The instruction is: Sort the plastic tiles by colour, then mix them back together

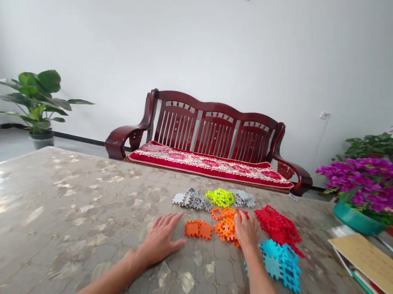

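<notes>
My left hand (162, 238) lies flat on the patterned table, fingers apart, with nothing in it. Just to its right are two orange notched pieces (198, 229) side by side. My right hand (246, 228) rests at the right side of a pile of orange pieces (225, 225); its fingertips are bent onto the pile, and what they hold, if anything, is too small to tell. Around the pile are grey pieces (193, 199), lime pieces (220, 198), red pieces (279, 226) and blue pieces (280, 264), the blue ones beside my right forearm.
More grey pieces (244, 198) sit behind the orange pile. At the table's right are a teal pot (359, 217) of purple flowers and a stack of papers (375, 265). A wooden bench (216, 130) stands beyond the far edge of the table (68, 205).
</notes>
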`<state>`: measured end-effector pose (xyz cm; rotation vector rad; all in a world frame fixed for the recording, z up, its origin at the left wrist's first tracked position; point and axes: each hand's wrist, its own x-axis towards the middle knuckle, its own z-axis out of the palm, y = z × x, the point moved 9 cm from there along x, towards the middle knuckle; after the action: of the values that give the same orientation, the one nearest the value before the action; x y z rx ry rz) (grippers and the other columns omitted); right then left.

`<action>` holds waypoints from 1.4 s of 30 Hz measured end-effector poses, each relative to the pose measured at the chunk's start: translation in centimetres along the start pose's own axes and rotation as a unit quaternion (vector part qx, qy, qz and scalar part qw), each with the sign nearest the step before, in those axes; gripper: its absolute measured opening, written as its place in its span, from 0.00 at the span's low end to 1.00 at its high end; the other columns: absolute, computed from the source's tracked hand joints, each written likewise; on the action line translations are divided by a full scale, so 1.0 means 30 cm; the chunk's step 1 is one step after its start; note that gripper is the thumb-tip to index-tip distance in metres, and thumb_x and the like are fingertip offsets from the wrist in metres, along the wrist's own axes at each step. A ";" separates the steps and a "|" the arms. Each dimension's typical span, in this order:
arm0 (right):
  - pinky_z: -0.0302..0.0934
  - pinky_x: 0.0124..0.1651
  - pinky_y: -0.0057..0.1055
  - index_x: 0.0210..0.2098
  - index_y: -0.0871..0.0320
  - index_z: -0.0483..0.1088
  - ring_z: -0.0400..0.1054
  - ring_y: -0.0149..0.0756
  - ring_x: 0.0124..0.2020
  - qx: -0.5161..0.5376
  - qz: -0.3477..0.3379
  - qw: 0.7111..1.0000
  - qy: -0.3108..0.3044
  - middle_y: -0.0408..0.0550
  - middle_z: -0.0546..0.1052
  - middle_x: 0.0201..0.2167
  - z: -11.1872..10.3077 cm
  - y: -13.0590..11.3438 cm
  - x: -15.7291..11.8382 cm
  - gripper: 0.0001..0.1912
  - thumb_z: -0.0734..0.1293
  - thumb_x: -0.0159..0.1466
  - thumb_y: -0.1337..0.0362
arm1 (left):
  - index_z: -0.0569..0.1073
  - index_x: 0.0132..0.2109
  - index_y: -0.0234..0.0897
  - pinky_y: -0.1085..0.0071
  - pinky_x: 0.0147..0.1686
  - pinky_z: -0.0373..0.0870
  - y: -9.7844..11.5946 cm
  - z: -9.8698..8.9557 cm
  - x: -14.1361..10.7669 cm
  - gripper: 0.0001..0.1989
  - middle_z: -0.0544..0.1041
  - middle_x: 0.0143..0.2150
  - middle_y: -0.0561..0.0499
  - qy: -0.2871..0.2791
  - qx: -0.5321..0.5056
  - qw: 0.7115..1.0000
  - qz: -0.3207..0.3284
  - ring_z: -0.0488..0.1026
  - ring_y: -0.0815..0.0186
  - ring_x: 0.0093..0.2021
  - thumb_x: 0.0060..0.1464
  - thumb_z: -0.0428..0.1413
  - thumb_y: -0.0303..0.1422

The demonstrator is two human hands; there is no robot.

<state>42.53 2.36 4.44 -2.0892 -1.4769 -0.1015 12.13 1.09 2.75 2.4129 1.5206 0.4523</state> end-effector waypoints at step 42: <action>0.54 0.64 0.42 0.54 0.54 0.70 0.60 0.42 0.62 0.501 -0.092 0.857 -0.083 0.50 0.69 0.60 0.079 -0.362 -0.210 0.21 0.60 0.66 0.52 | 0.64 0.52 0.41 0.58 0.56 0.66 -0.073 -0.105 0.045 0.21 0.70 0.49 0.47 0.379 -0.256 0.888 -0.048 0.69 0.60 0.53 0.51 0.51 0.25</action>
<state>29.88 0.65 4.49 -1.1147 -1.3706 0.6579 9.63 3.37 5.00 1.7956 1.4830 1.6805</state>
